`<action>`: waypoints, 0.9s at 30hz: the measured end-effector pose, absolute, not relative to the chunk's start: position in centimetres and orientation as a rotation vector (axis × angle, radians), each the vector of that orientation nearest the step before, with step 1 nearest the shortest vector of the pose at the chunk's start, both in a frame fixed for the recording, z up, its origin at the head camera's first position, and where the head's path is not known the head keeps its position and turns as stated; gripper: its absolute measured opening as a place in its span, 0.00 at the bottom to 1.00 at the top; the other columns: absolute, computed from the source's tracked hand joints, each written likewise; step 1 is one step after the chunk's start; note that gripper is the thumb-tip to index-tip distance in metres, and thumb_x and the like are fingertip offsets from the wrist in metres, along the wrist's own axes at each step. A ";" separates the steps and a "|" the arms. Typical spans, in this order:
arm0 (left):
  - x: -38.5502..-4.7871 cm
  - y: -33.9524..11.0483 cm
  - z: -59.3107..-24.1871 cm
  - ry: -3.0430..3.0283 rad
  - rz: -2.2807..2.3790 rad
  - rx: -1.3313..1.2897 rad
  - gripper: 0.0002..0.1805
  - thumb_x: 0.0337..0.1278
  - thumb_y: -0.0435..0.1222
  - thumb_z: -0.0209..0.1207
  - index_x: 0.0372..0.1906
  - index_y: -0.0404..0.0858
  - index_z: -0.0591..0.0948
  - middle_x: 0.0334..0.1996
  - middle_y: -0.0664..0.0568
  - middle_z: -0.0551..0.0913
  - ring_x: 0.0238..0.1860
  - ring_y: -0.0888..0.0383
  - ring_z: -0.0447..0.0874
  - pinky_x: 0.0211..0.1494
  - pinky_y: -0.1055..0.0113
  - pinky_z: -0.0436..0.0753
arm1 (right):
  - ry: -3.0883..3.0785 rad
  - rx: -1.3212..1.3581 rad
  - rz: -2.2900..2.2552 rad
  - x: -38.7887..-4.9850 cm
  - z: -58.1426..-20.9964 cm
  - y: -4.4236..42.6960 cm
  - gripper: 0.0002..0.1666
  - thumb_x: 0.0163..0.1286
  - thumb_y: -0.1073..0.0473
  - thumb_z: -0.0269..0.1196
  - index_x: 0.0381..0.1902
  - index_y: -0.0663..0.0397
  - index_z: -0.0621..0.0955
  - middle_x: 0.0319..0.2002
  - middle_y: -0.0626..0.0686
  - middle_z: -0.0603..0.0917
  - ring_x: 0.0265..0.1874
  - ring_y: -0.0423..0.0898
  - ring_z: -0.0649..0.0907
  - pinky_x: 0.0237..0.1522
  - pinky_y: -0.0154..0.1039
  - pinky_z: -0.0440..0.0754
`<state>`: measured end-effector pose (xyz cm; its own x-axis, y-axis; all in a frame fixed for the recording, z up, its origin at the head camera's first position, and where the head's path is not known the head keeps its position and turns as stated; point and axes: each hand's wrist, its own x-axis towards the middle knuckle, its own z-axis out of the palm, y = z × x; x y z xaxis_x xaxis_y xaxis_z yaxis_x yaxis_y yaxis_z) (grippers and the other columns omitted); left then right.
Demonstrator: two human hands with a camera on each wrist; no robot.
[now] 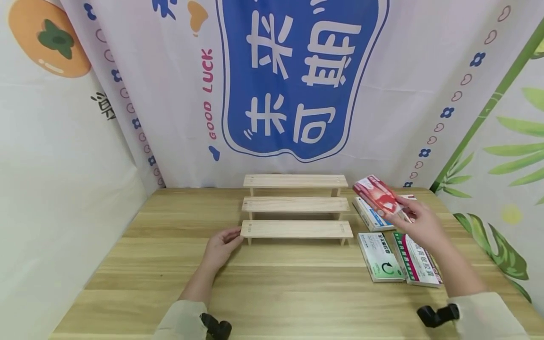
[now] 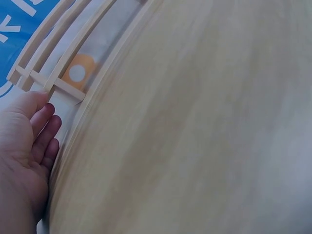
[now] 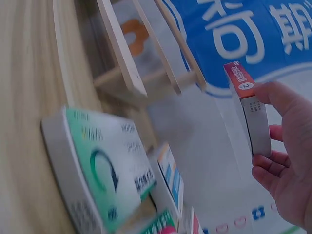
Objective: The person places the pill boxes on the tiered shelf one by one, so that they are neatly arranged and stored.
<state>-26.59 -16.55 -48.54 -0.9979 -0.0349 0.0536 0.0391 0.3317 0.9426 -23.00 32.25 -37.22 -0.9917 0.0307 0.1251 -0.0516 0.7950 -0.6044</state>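
Observation:
A red and white medicine box [image 1: 377, 194] is held in my right hand [image 1: 420, 224], gripped by its near end above the other boxes. In the right wrist view, the thumb lies on the red face of this box [image 3: 254, 117] and the fingers are on its other side. My left hand [image 1: 222, 248] pinches the left end of the lowest step of a three-tier wooden display rack [image 1: 296, 229]. The left wrist view has the thumb of that hand [image 2: 29, 131] at the end of the rack [image 2: 70, 90], with the other fingers loosely bent.
To the right of the rack lie a white and green box [image 1: 381, 257], a green, magenta and white box [image 1: 418, 259] and a blue and white box [image 1: 371, 215], partly under the raised one. The wooden table [image 1: 272, 293] meets a printed cloth [image 1: 178, 118] behind.

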 end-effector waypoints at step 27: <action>-26.4 -16.5 -48.5 -2.487 -1.792 -0.006 0.18 0.60 0.33 0.63 0.55 0.35 0.81 0.53 0.41 0.85 0.58 0.47 0.82 0.64 0.54 0.78 | -2.879 0.300 1.065 -31.7 -36.5 17.2 0.48 0.58 0.36 0.68 0.72 0.47 0.68 0.65 0.61 0.71 0.60 0.60 0.74 0.60 0.58 0.76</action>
<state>-26.44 -16.45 -48.49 -0.9971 -0.0414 0.0642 0.0478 0.3173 0.9471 -31.69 17.24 -36.48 -0.9794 -0.1619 0.1203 -0.2012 0.7427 -0.6387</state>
